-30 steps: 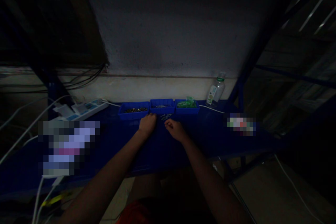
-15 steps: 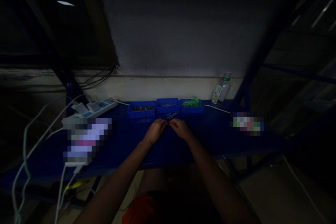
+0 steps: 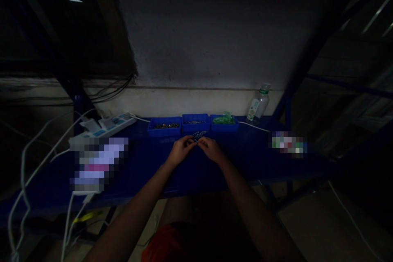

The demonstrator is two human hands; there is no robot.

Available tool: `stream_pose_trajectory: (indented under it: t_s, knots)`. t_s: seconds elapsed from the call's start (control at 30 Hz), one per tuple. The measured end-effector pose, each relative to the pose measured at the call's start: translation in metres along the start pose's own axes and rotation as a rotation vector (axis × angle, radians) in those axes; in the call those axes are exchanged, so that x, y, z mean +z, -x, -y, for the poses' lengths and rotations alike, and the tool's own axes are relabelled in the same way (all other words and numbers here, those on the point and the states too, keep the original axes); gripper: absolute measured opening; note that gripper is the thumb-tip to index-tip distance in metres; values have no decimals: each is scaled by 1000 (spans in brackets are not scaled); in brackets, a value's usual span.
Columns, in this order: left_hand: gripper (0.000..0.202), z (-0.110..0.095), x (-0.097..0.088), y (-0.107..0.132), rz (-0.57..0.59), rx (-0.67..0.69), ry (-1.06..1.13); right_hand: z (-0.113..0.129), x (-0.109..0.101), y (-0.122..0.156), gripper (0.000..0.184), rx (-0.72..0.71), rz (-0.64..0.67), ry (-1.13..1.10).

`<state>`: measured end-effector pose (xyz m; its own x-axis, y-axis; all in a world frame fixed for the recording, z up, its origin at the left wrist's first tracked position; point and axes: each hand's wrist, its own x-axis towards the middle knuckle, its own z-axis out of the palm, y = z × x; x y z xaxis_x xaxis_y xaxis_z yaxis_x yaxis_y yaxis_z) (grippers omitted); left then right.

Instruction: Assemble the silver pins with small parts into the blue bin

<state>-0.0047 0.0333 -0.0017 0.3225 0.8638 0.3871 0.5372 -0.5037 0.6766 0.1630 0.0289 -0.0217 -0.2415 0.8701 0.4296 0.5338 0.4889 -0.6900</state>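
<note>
My left hand (image 3: 180, 150) and my right hand (image 3: 211, 149) meet fingertip to fingertip over the blue table (image 3: 196, 176). Both are closed in a pinch. A small bright sliver shows between the fingertips, too small and dark to name. Just beyond them lie several slim metal pieces (image 3: 201, 134), loose on the tabletop. Behind these stands a blue bin (image 3: 196, 126) with similar slim pieces inside. To its left, another blue bin (image 3: 165, 132) holds many small brassy metal parts. The right-hand blue bin (image 3: 224, 128) contains green plastic pieces (image 3: 223, 120).
A clear bottle (image 3: 258, 104) stands by the wall at the back right. Toward the left lies a white power strip (image 3: 104, 129) with plugs and cables, near a blurred-out device (image 3: 100, 166). Another blurred-out object (image 3: 287, 143) rests at the right.
My left hand's thumb and index finger have parted into a loop, and its fingertips have come up to those of my right hand. The view has shifted slightly.
</note>
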Motion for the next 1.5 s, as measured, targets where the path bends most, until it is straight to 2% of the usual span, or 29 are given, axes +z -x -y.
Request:
stream_pose_trajectory:
  t_s: [0.17,0.47,0.67,0.8,0.93,1.03,1.17,1.3,1.5]
  knots:
    - [28,2,0,1,48,65,4,5,-1,2,10,3,42,36]
    - [23,-6,0,3,87,158,-11,5,-1,2,6,-14,71,110]
    - [20,-8,-2,3,26,128,-31,3,-1,1,9,0,48,50]
    - [17,-4,-3,1,-16,80,-29,1,-3,0,13,17,-36,-56]
    - [13,2,-2,1,77,39,-36,3,-5,0,16,12,-93,-104]
    - [12,4,0,1,127,53,-45,7,-6,1,15,-16,-76,-82]
    - [13,7,0,0,92,52,-72,10,-6,3,13,-20,-40,-16]
    - [13,8,0,0,74,33,-100,6,-4,1,14,-58,-58,5]
    - [15,3,-4,1,18,109,-42,-2,-2,-1,12,-13,-9,-4]
